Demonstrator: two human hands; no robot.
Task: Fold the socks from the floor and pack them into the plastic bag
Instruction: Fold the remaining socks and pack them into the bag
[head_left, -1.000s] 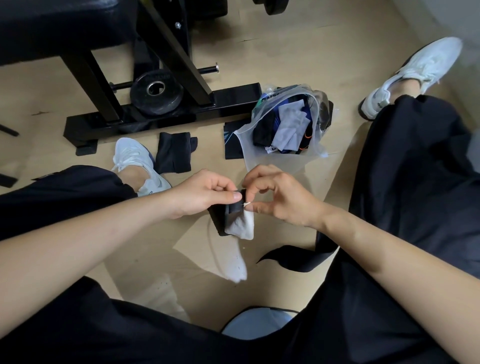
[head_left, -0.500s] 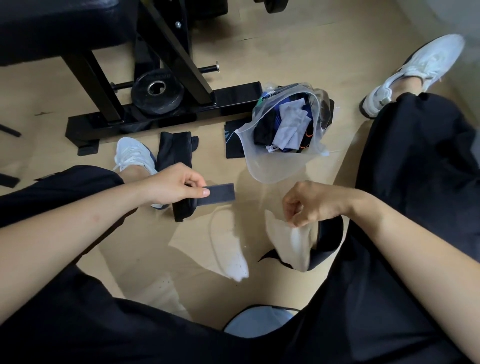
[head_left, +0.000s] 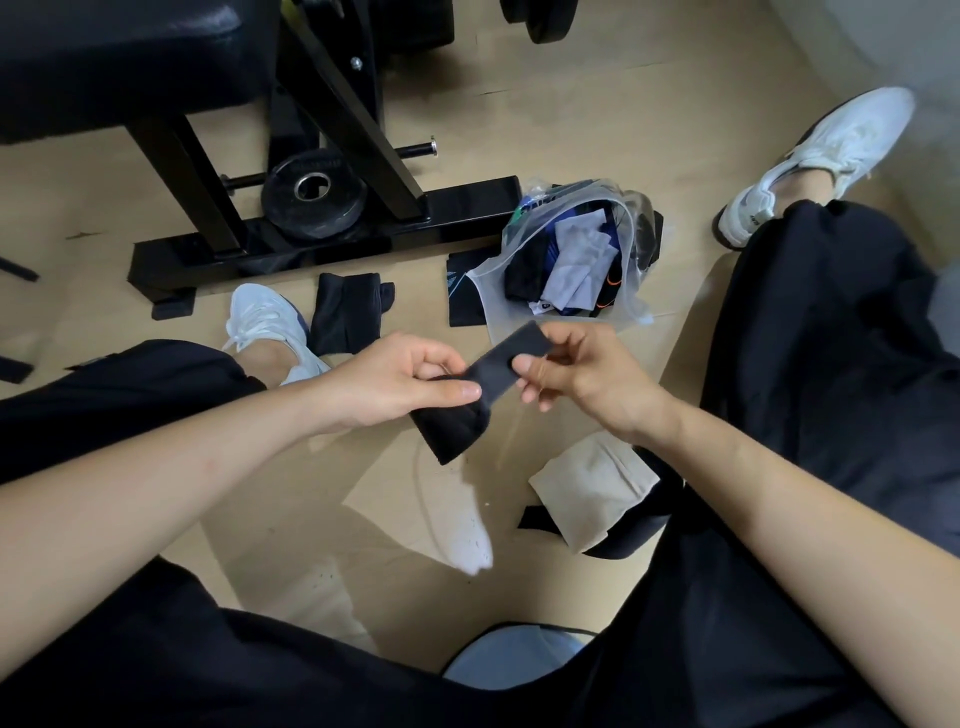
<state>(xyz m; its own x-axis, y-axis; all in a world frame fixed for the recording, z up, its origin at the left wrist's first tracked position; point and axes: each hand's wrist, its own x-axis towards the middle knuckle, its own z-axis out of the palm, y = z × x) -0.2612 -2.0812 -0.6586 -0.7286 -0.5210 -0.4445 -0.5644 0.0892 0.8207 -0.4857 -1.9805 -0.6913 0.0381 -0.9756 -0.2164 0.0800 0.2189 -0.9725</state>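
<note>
Nearest the camera, a white sock (head_left: 470, 540) lies flat on the floor (head_left: 597, 130), well short of the plastic bag (head_left: 566, 270). To its right, a cream sock (head_left: 592, 493) rests against the person's dark trouser leg, also on the near side of the bag. Above these, just in front of the bag, both hands hold a dark sock (head_left: 483, 384) in the air. The left hand (head_left: 395, 384) pinches its middle between thumb and fingers, the thicker end hanging below; the right hand (head_left: 582, 374) pinches the flat upper end, thumb on top. The bag stands open on the floor, folded socks of several colours inside. Left of the bag lies a folded black sock (head_left: 345, 312), beside a white shoe (head_left: 270, 327). Behind the bag stands a black bench frame (head_left: 332, 244) with a weight plate (head_left: 311, 195).
</note>
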